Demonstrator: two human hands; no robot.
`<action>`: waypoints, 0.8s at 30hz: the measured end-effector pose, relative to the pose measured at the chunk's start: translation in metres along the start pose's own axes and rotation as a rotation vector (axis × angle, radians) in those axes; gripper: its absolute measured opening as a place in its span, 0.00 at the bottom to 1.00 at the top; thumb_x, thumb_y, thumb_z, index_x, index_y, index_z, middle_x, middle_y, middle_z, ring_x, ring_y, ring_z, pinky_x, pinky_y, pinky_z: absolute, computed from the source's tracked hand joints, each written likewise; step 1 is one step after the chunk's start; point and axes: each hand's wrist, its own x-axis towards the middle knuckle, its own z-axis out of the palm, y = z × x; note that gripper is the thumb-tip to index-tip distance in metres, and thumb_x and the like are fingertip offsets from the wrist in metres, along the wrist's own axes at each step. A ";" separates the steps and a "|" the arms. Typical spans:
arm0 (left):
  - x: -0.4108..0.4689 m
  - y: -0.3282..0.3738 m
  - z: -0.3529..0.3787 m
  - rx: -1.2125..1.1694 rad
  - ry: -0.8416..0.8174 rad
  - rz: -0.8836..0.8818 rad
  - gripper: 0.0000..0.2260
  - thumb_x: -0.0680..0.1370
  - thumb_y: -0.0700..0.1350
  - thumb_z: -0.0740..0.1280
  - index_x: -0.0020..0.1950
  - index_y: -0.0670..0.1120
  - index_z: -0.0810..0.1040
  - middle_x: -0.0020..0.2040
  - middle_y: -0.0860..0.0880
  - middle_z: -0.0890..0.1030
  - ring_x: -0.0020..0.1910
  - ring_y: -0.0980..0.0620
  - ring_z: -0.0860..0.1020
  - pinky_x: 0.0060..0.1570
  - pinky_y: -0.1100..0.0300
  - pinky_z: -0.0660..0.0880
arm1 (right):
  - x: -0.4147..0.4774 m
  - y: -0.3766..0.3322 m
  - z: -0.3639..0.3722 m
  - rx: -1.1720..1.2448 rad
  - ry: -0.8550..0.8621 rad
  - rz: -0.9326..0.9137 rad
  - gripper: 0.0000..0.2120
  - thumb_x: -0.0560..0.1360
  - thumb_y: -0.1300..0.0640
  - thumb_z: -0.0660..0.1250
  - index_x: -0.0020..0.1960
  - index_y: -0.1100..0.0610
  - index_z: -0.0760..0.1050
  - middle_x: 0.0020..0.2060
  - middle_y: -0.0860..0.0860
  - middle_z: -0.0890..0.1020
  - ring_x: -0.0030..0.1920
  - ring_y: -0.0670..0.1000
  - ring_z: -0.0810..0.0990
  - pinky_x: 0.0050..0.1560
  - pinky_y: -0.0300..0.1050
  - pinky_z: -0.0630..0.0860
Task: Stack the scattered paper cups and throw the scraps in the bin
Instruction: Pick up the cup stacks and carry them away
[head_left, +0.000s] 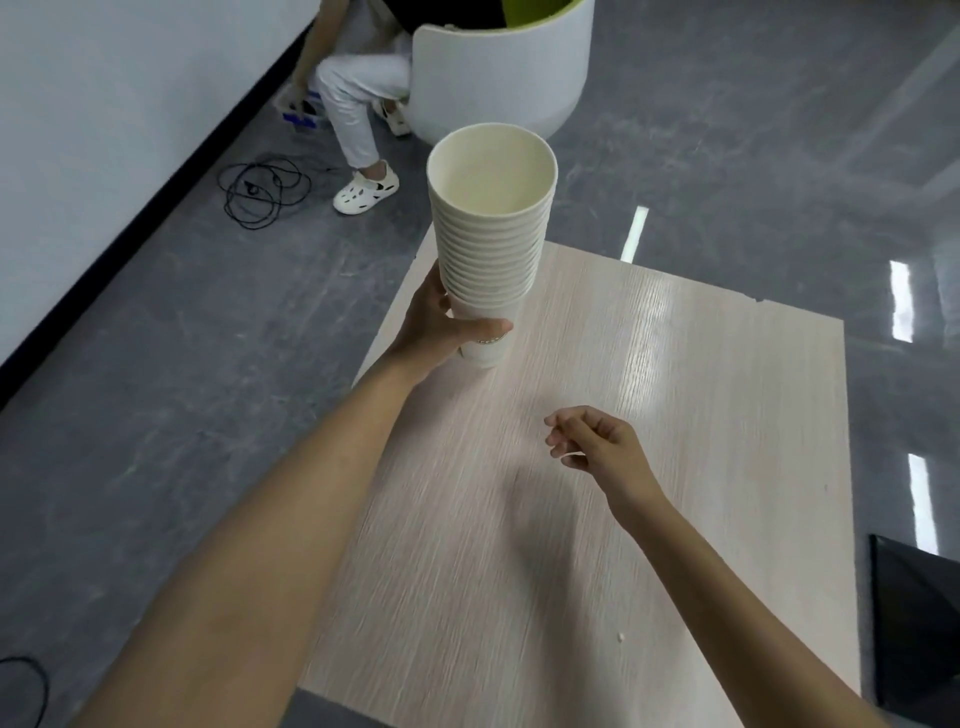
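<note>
While left grip (447, 332) wraps the base of the upright cup stack (491, 234) at the desk's (727, 415) far side, right grip (597, 441) hangs loosely curled, seemingly empty; tiny scrap (620, 636) lies behind it, closest.

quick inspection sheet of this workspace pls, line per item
surface: light wood-grain table
job's things: stack of paper cups, mouth up; no loose cups seen
clutter: one small white scrap on the table
grippers: left hand grips the stack near its base; right hand loosely curled, contents unclear
cables: black cable coil on the floor
surroundings: white chair, crouching person, dark object at right, maybe the bin
</note>
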 end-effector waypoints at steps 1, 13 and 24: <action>-0.004 0.001 0.001 0.001 0.000 0.006 0.43 0.57 0.50 0.80 0.69 0.47 0.69 0.62 0.51 0.79 0.61 0.54 0.77 0.50 0.64 0.78 | -0.003 0.000 -0.001 0.003 0.001 -0.002 0.10 0.79 0.60 0.60 0.44 0.59 0.79 0.35 0.51 0.81 0.35 0.46 0.79 0.43 0.41 0.74; -0.086 0.028 0.018 0.013 -0.083 0.070 0.36 0.64 0.35 0.80 0.68 0.44 0.69 0.59 0.51 0.79 0.54 0.62 0.78 0.45 0.70 0.75 | -0.079 0.006 -0.009 0.045 0.074 -0.082 0.10 0.79 0.61 0.60 0.46 0.60 0.80 0.35 0.52 0.81 0.36 0.47 0.78 0.42 0.41 0.73; -0.219 0.060 0.063 -0.151 -0.204 0.081 0.33 0.55 0.48 0.80 0.59 0.51 0.75 0.51 0.56 0.84 0.49 0.58 0.82 0.43 0.67 0.77 | -0.215 0.034 -0.035 0.133 0.259 -0.194 0.10 0.79 0.62 0.60 0.45 0.61 0.79 0.35 0.52 0.81 0.37 0.49 0.78 0.42 0.41 0.74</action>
